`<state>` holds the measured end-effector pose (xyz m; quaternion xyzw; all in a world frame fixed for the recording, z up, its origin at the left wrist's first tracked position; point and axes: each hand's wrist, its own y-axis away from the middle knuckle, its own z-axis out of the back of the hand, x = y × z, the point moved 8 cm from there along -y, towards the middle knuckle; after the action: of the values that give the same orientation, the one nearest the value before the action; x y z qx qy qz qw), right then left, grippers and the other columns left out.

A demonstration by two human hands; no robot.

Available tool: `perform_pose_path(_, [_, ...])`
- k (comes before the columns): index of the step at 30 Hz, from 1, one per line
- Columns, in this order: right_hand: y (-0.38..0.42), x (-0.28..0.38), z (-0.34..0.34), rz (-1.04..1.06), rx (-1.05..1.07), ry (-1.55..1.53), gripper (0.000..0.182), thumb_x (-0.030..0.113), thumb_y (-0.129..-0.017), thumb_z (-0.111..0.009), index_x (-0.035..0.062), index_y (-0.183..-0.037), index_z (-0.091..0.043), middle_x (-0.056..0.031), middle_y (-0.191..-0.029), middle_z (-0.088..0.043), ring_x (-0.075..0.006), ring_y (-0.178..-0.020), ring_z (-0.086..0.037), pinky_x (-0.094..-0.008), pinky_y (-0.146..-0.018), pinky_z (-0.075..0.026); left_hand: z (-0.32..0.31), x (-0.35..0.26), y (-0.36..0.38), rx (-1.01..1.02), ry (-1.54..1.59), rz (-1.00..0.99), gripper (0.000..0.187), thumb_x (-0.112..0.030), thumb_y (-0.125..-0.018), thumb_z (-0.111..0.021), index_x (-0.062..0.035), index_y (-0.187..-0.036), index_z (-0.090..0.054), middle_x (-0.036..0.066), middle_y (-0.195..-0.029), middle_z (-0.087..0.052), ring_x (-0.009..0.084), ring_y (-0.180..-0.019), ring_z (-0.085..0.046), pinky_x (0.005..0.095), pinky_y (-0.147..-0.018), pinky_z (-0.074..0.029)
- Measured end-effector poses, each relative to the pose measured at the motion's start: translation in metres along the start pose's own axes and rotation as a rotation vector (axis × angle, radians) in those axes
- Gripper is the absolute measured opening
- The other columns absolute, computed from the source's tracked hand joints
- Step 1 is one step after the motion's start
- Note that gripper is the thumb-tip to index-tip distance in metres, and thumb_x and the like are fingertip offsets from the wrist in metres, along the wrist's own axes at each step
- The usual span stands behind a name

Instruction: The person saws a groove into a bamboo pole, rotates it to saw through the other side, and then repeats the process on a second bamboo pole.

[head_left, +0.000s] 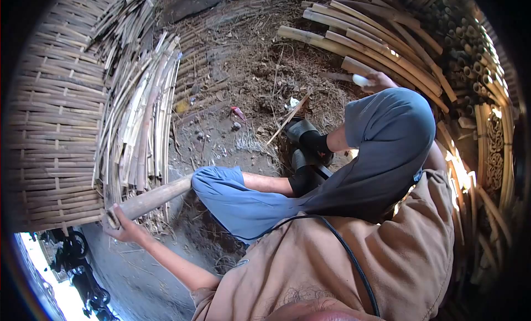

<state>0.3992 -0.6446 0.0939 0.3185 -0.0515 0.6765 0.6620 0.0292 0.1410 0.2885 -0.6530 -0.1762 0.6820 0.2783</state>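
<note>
At the left, my left hand point(126, 228) is wrapped round the near end of a bamboo pole point(157, 197). The pole slants up to my left knee, and its far end meets the trouser leg there. Beyond my raised right knee, my right hand point(379, 82) is closed on a knife point(338, 76) with a whitish handle. Its dark blade points left, low over the ground beside the cut bamboo; part of this hand is hidden by the knee.
Split bamboo strips point(141, 113) are heaped at the left against a woven bamboo wall point(58, 122). Bamboo poles point(381, 44) lie at the upper right. A thin bamboo stick point(290, 117) and a red scrap point(238, 112) lie on the littered ground. Motorcycles point(83, 271) stand outside, lower left.
</note>
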Motion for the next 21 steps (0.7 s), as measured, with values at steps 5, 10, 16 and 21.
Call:
perform_pose_path(5, [0.083,-0.052,0.024,-0.158,-0.077,0.071,0.038,0.020,-0.083,-0.073,0.0026,-0.116,-0.065,-0.0100,-0.090,-0.068,-0.0206,-0.072,-0.063,-0.0338,-0.066,-0.051,-0.039,-0.061,0.029,0.058,0.051,-0.154,0.048,-0.012,-0.076,-0.082,0.0037,-0.113,-0.055,0.015,-0.113,-0.059,0.0243,-0.104,-0.059,0.0373,-0.092,-0.052])
perform_pose_path(10, [0.110,-0.071,0.013,-0.194,-0.150,0.020,0.036,0.020,-0.080,-0.073,0.0047,-0.112,-0.068,-0.0132,-0.095,-0.069,-0.0248,-0.082,-0.065,-0.0366,-0.074,-0.052,-0.060,-0.119,0.046,0.007,0.379,-0.140,0.048,-0.013,-0.071,-0.083,0.0033,-0.106,-0.054,0.017,-0.109,-0.059,0.0287,-0.100,-0.062,0.0425,-0.088,-0.056])
perform_pose_path(16, [0.119,-0.075,0.011,-0.218,-0.233,-0.018,0.033,0.019,-0.077,-0.072,0.0073,-0.108,-0.071,-0.0172,-0.102,-0.071,-0.0299,-0.093,-0.068,-0.0400,-0.084,-0.053,-0.105,-0.174,0.065,0.012,0.666,-0.139,0.049,-0.014,-0.071,-0.080,0.0022,-0.107,-0.051,0.018,-0.106,-0.058,0.0317,-0.094,-0.064,0.0465,-0.079,-0.060])
perform_pose_path(21, [0.125,-0.075,0.024,-0.272,-0.199,0.078,0.025,0.006,-0.071,-0.068,0.0068,-0.095,-0.075,-0.0183,-0.094,-0.072,-0.0313,-0.094,-0.069,-0.0420,-0.081,-0.055,-0.157,-0.207,0.119,0.052,0.771,-0.075,0.047,-0.015,-0.070,-0.077,-0.0028,-0.107,-0.051,0.015,-0.102,-0.059,0.0319,-0.096,-0.065,0.0459,-0.077,-0.064])
